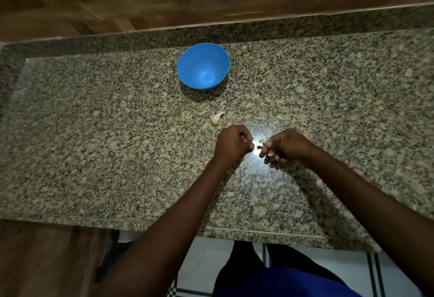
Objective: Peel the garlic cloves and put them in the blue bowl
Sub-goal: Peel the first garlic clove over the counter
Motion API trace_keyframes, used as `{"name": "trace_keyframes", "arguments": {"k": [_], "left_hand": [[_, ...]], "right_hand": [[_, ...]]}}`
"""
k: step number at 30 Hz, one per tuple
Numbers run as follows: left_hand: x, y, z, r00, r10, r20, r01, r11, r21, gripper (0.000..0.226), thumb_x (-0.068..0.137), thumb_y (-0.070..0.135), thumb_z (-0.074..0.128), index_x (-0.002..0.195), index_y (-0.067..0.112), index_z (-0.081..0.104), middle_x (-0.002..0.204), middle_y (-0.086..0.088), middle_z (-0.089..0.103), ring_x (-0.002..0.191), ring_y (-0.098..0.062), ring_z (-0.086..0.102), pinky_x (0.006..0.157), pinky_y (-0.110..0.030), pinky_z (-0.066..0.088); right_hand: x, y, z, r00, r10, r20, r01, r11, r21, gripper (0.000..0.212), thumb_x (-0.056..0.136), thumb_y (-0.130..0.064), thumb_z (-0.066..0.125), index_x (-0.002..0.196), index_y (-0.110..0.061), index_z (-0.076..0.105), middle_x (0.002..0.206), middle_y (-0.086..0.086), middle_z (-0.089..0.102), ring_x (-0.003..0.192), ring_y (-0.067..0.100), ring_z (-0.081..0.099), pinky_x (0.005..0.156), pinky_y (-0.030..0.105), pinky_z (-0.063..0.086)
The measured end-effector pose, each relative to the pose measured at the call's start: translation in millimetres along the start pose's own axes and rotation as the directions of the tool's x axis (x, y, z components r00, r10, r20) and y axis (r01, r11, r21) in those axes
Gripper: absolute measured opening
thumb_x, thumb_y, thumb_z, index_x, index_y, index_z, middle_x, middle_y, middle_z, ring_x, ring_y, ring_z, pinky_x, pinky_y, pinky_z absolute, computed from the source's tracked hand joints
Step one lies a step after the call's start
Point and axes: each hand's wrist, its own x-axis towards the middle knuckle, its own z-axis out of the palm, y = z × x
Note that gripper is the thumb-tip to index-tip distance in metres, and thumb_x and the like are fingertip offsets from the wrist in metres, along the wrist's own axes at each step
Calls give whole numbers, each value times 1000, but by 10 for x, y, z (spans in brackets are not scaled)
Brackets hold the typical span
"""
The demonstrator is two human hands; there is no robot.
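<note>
On the counter [94, 132], the garlic clove [215, 118] points its tip toward the bowl [187, 61].

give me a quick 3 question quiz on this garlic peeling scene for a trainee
1. True or false: the blue bowl already holds peeled cloves.
2. Multiple choice: where does the loose garlic clove lie? A) inside the bowl B) on the granite counter, between the bowl and the hands C) on the floor
3. Short answer: what are the left hand and right hand doing?

Key
1. False: nothing that reads as a clove shows inside it.
2. B
3. Both are curled, close together above the counter, pinching a small piece of garlic between them; it is too small to tell how far it is peeled.
</note>
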Motion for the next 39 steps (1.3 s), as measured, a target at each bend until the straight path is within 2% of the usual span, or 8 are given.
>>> {"name": "trace_keyframes", "arguments": {"k": [12,17,20,24,26,31,36,39], "left_hand": [[-103,125,-26,980,-43,194,132,872,-472,7,86,-4,72,91,0,75,84,-28,73,72,-30,70,67,-38,61],[-125,170,-17,950,-187,251,298,787,-540,8,85,-5,71,92,-8,74,87,-33,71,64,-27,66,60,-35,61],[-145,230,39,972,-192,135,235,824,-516,6,84,-4,73,88,-7,74,79,-27,73,68,-32,67,64,-44,63],[-214,194,106,999,18,-52,-36,925,-378,5,85,1,73,87,3,77,73,-12,74,62,-29,72,62,-46,62],[-242,145,110,997,30,-65,-54,905,-422,6,85,2,72,88,5,77,74,-13,74,68,-37,70,63,-51,61],[-250,183,103,1000,-22,-21,6,831,-556,8,87,-2,70,90,3,76,79,-24,72,65,-33,66,66,-52,59],[-233,171,113,983,-176,48,172,807,-565,4,87,1,72,89,0,75,81,-23,74,67,-26,66,61,-33,60],[-210,146,131,973,-230,20,205,823,-530,11,89,4,71,84,-5,73,73,-23,72,62,-26,63,56,-37,60]], "right_hand": [[-105,-15,16,987,-159,20,160,982,-98,23,97,-5,59,83,8,72,56,7,63,42,9,52,42,17,40],[-50,-2,63,879,-476,-28,323,637,-700,20,85,-6,68,66,-8,74,59,5,69,48,8,55,51,19,39],[-91,6,156,850,-518,-99,272,591,-759,22,84,-11,68,63,-10,73,51,0,62,47,12,55,48,21,38],[-102,-76,173,992,24,-125,-9,993,117,29,94,-7,55,72,3,69,53,6,58,41,12,48,38,18,35],[-74,-88,103,970,218,111,-245,870,427,29,98,-5,44,74,-1,60,51,0,49,35,5,39,32,14,29],[20,2,9,904,151,401,-407,592,696,9,73,-1,65,72,-3,56,50,-3,40,34,3,34,28,15,28],[-134,-8,112,999,38,-13,-34,979,200,28,96,-6,53,74,3,67,54,8,58,42,13,48,37,18,36],[-164,1,192,950,-265,-165,210,934,-290,32,95,-10,59,69,-2,75,50,1,66,41,10,58,43,13,42]]}}
